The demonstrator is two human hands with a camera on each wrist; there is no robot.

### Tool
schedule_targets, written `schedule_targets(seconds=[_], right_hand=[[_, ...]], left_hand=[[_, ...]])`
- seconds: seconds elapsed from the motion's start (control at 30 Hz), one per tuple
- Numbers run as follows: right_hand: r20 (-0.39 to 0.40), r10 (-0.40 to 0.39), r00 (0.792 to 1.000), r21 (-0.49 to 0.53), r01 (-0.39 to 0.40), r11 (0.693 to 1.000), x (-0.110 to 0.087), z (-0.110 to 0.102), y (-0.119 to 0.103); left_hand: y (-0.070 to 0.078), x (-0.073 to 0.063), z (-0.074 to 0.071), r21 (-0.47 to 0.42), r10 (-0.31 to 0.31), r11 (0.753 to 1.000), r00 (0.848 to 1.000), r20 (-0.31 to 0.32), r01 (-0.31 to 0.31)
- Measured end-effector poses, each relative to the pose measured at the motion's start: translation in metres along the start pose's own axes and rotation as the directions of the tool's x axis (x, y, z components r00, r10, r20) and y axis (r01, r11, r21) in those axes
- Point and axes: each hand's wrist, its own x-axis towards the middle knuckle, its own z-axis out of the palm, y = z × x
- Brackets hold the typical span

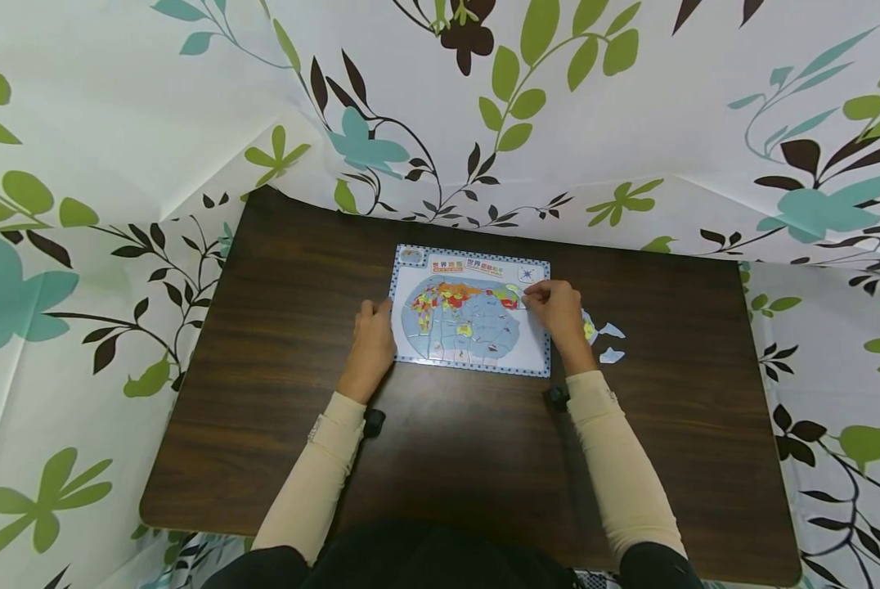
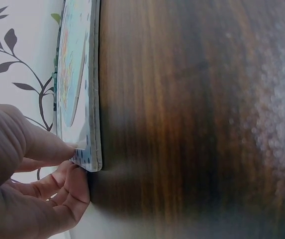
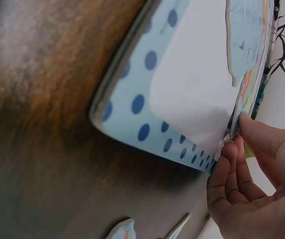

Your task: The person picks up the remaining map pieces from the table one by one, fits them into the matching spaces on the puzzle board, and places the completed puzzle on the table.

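Note:
A world-map jigsaw puzzle board [image 1: 532, 348] with a blue dotted border lies on the table, most of its oval map filled with pieces. My left hand [image 1: 374, 334] grips the board's left edge. In the left wrist view its thumb [image 2: 57, 149] lies on the dotted border, with the fingers curled against the edge. At the map's upper right, my right hand [image 1: 558, 309] pinches a puzzle piece [image 3: 237, 115] between thumb and fingers. That piece is at the rim of the map recess, partly hidden by the fingertips.
Several loose puzzle pieces [image 1: 612, 356] lie on the dark wooden table [image 1: 668, 442] to the right of the board, beside the right wrist. A leaf-patterned cloth [image 1: 440, 106] hangs behind the table and down its sides.

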Motion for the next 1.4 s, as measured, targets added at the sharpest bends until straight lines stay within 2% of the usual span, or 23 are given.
schedule_targets(seconds=[0.37,0.63,0.8,1.03,1.2,1.4], right_hand=[[-0.022,-0.06,0.998,-0.026,0.06,0.998,-0.001,0.004,0.003],[-0.036,-0.129,0.991,-0.05,0.127,0.991,-0.003,0.008,0.003],[-0.029,-0.152,0.988,-0.084,0.149,0.985,-0.006,0.007,0.002],[-0.047,-0.084,0.995,-0.086,0.08,0.993,-0.012,-0.01,0.009],[-0.067,-0.035,0.997,-0.092,0.029,0.995,-0.014,-0.033,0.026],[-0.03,0.049,0.998,-0.147,-0.053,0.988,-0.02,-0.051,0.047]], left_hand=[[-0.001,0.001,0.0,-0.015,-0.002,1.0,1.0,0.001,0.002],[-0.001,-0.001,-0.003,-0.01,0.03,1.0,0.999,-0.025,-0.03],[0.001,-0.001,-0.003,-0.015,0.011,1.0,1.0,-0.002,-0.011],[0.001,-0.002,-0.002,-0.026,-0.004,1.0,1.0,0.014,0.004],[0.0,-0.001,-0.002,-0.036,0.002,0.999,1.0,0.013,-0.001],[-0.001,-0.001,-0.001,-0.028,0.01,1.0,1.0,0.014,-0.009]])
